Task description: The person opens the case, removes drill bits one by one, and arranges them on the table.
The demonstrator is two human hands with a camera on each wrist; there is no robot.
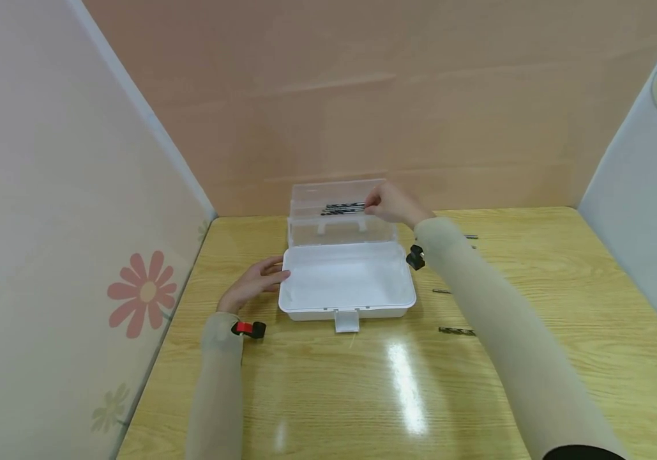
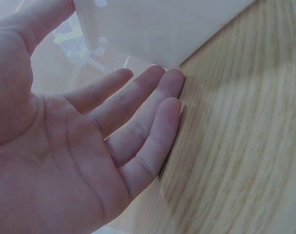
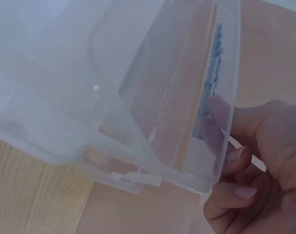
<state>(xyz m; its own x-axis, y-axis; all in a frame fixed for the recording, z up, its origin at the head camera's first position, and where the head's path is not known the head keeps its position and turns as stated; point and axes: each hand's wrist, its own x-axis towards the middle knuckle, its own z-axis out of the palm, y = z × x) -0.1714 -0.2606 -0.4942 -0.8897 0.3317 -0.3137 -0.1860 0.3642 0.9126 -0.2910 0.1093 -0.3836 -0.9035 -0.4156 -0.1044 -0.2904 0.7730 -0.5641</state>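
Right hand (image 1: pixel 394 203) apparently pinches a drill bit (image 1: pixel 345 205) by its end, leaving the length free inside the clear lid (image 1: pixel 334 193), near the worktop's (image 1: pixel 328 390) back edge. Left hand (image 1: pixel 255 281), fingers loosely extended, touches the white box's (image 1: pixel 347 278) left side, presumably steadying it.

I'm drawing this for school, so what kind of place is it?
Probably a small indoor work booth: there's a wooden table with an open white box, a plain brown backdrop behind it, and a flower on the pale left panel.
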